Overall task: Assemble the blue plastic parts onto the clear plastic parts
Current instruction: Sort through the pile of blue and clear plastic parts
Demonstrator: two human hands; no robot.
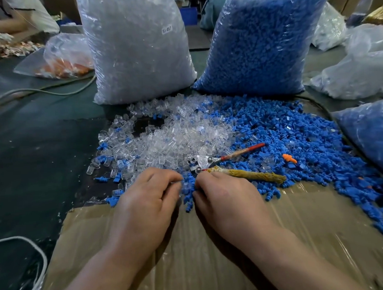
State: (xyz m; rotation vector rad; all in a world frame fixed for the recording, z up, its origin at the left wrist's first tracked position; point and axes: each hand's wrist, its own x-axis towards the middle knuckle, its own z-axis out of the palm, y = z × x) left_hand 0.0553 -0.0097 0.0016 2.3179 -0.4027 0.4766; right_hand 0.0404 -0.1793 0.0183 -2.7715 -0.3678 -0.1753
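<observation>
head view: left hand (144, 197) and right hand (223, 196) meet at the far edge of a cardboard sheet (191, 254), fingers curled in over a few blue parts (187, 186). whether either grips one, i cannot tell. clear parts (164, 141) lie heaped beyond the cardboard; cutters (231, 163) lie just past its far edge.

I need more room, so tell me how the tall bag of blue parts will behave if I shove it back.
Probably heavy: the bag of blue parts bulges, packed nearly full. Its thin clear film looks floppy, so a push high up would likely dent or tip it rather than slide it.
</observation>
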